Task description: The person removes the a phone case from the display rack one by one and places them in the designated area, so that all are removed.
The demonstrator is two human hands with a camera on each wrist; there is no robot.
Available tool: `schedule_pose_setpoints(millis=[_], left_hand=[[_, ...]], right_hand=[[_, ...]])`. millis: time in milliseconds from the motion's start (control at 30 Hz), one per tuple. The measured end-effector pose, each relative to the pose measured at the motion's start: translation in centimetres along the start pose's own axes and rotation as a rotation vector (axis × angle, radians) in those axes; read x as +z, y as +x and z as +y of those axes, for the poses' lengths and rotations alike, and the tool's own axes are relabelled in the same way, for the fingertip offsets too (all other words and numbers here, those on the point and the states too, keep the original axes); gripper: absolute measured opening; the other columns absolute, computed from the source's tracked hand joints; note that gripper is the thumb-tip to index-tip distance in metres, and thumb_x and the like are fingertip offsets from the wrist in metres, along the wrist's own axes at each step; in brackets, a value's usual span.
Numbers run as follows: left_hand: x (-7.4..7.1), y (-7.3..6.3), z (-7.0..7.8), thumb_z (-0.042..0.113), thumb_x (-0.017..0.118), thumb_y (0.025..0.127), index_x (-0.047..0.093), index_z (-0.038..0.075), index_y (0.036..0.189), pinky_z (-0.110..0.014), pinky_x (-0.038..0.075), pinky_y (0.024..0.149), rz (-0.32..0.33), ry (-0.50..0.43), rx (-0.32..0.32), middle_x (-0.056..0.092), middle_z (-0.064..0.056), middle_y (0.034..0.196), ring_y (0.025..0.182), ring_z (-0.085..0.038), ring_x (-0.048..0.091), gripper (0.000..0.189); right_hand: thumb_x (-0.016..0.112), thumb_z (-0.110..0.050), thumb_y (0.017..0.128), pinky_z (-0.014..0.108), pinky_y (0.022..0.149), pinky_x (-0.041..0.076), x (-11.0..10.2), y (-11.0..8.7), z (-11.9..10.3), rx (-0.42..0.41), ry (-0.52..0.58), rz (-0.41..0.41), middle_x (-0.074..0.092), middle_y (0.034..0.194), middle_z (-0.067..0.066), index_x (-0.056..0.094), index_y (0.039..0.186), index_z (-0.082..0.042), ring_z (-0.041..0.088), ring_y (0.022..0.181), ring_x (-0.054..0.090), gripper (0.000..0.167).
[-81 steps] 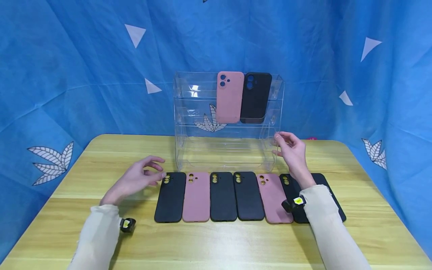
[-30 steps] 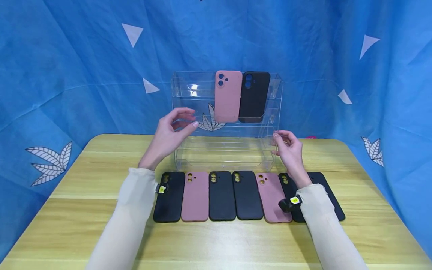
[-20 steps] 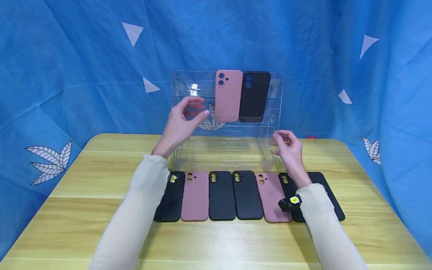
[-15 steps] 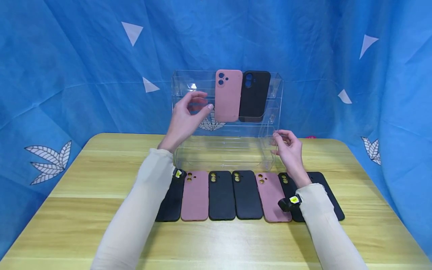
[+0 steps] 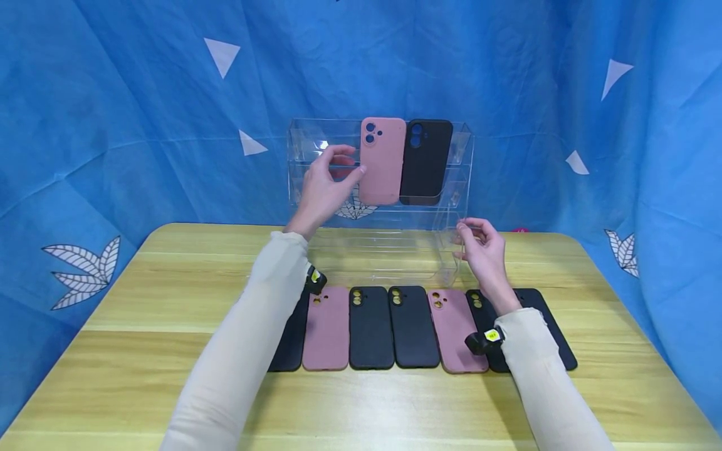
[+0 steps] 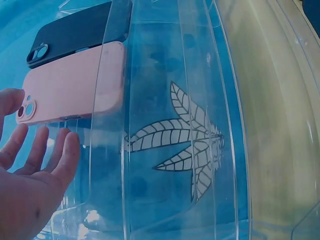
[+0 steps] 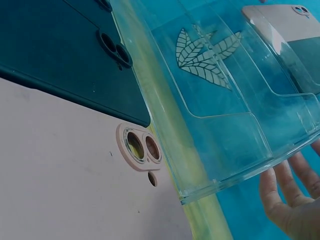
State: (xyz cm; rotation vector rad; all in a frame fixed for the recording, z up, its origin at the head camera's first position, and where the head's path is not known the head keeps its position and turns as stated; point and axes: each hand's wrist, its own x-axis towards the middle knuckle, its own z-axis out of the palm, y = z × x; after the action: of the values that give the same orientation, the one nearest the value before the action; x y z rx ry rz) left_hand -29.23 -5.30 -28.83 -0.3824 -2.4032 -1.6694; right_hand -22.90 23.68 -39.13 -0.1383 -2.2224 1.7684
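My left hand point(image 5: 327, 185) is raised in front of the clear stand, at the left edge of a pink phone case point(image 5: 380, 160). The thumb tip overlaps that edge in the head view, and the fingers spread apart around the case's upper end in the left wrist view point(image 6: 40, 185). This pink case leans in an upper tier beside a black phone case point(image 5: 425, 160). My right hand point(image 5: 484, 254) holds the right side of the clear display stand point(image 5: 375, 275), fingertips at its outer edge in the right wrist view; the thumb is hidden there.
A row of pink and black phone cases point(image 5: 371, 329) lies flat before the stand on the wooden table point(image 5: 361, 407). My left sleeve covers part of the leftmost black case point(image 5: 292, 344); my right forearm crosses the right end. A blue curtain point(image 5: 141, 156) hangs behind.
My left hand has risen from beside the leftmost flat case, moving up and right to the pink case on the stand. My right hand stays at the stand's right side.
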Motion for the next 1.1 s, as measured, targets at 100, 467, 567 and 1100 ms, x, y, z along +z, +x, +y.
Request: schedule_pose_setpoints(millis=[100,467,567,1100], left_hand=[[0.4,0.2,-0.1,0.033,0.067,0.099,0.055,0.019,0.139,-0.038,0.057,0.104,-0.013,0.019,-0.020,0.063,-0.005,0.130,0.119,-0.023,0.066,0.044],[1.2,0.7,-0.2,0.030,0.067,0.100,0.055,0.018,0.138,-0.036,0.058,0.099,0.020,0.034,-0.032,0.063,-0.007,0.125,0.110,-0.025,0.068,0.042],[1.5,1.0,-0.3,0.027,0.067,0.100,0.055,0.016,0.137,-0.036,0.060,0.095,0.039,0.037,-0.037,0.064,-0.009,0.124,0.105,-0.025,0.070,0.040],[2.2,1.1,-0.3,0.020,0.065,0.100,0.058,0.015,0.133,-0.037,0.060,0.092,0.108,0.063,-0.041,0.066,-0.008,0.118,0.101,-0.025,0.069,0.034]], right_hand=[[0.055,-0.032,0.106,0.017,0.070,0.061,0.0,-0.1,0.0,-0.002,0.001,0.002,0.059,0.114,-0.011,0.055,0.131,-0.004,0.004,0.092,0.065,0.038],[0.056,-0.029,0.105,0.018,0.067,0.062,0.2,-0.1,0.2,-0.013,0.026,0.013,0.063,0.115,-0.006,0.057,0.126,-0.005,0.004,0.090,0.067,0.032],[0.056,-0.030,0.105,0.017,0.067,0.061,0.2,-0.2,0.2,-0.012,0.017,0.009,0.063,0.120,0.001,0.056,0.128,-0.004,0.004,0.090,0.066,0.035],[0.055,-0.031,0.105,0.017,0.069,0.061,0.1,-0.3,0.1,-0.007,0.008,0.003,0.061,0.125,0.006,0.055,0.132,-0.003,0.005,0.091,0.064,0.039]])
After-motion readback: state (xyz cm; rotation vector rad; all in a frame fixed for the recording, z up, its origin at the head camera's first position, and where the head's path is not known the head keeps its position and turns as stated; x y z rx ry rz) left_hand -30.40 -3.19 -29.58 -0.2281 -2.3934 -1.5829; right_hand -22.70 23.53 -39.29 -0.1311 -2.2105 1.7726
